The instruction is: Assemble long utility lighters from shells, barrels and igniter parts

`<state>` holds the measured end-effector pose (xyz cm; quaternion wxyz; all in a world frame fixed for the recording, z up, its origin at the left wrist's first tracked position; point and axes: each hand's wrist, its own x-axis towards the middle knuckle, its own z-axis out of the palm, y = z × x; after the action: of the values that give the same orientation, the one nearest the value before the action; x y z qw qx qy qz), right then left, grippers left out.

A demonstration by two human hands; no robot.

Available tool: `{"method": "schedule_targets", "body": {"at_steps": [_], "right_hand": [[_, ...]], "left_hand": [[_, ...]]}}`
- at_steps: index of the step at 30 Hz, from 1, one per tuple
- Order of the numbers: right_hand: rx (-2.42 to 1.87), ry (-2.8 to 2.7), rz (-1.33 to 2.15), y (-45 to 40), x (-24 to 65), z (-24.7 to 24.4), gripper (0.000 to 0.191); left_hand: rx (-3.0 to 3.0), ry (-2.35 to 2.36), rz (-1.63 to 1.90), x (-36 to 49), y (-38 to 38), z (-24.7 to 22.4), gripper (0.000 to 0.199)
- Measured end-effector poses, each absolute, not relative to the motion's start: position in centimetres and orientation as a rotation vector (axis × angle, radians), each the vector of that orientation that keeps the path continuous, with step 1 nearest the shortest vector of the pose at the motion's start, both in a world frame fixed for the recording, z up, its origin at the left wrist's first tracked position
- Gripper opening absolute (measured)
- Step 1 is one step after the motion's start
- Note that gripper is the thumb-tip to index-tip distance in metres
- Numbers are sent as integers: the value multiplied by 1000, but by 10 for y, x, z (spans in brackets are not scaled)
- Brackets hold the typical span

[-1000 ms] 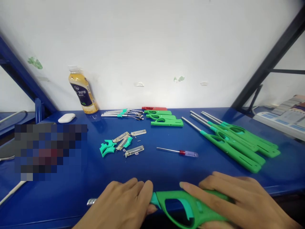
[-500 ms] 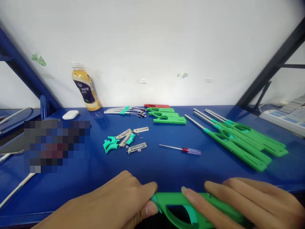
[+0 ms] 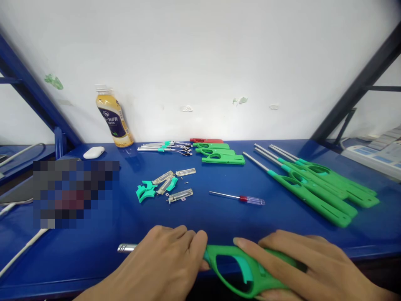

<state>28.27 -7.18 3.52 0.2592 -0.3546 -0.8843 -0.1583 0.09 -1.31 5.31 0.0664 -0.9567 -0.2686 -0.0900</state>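
Observation:
Between my hands, at the table's front edge, is a green long-necked lighter [image 3: 219, 251] with a teal trigger inside its loop. My left hand [image 3: 166, 259] is closed round its neck end, and the metal tip pokes out to the left past my knuckles. Over the green handle my right hand [image 3: 300, 263] is wrapped, fingers on top and thumb side below. Beyond my hands lies a screwdriver [image 3: 250, 200] with a clear and red handle. To its left are several clear fuel tanks [image 3: 181, 195] and teal triggers [image 3: 146, 191].
Several green lighters [image 3: 313, 196] lie on the right of the blue table [image 3: 194, 221]. Green and red half shells [image 3: 223, 158] and metal tubes with wires [image 3: 163, 148] line the back. A bottle [image 3: 114, 119], a white case [image 3: 94, 152] and a cable [image 3: 25, 248] are on the left.
The lighter has risen slightly and its metal tip now shows left of my left hand. My left fingers have closed further over the neck. My right hand has shifted a little left.

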Motion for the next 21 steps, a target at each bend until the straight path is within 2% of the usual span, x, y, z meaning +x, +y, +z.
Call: {"method": "schedule_targets", "body": {"at_steps": [8,12,17,19,21], "right_hand": [[-1051,-2513,-233,-45,264,34,43],[-1110,-2575,-83,-37,260,25,44],[-1152,-2635,-63,-30,257,26,45],[-1169,-2649,-111,-26,260,34,56],[-1178,-2655,-189,-21,267,46,80]], "left_hand": [[-2739,-846,-297,-14,-11,33,24],[-2676,-894,-389,-22,-9,29,29],[-2540,-946,-564,-33,-12,18,31],[-2443,-976,-707,-37,-14,11,38],[-2422,-1021,-808,-40,-15,9,41]]}}
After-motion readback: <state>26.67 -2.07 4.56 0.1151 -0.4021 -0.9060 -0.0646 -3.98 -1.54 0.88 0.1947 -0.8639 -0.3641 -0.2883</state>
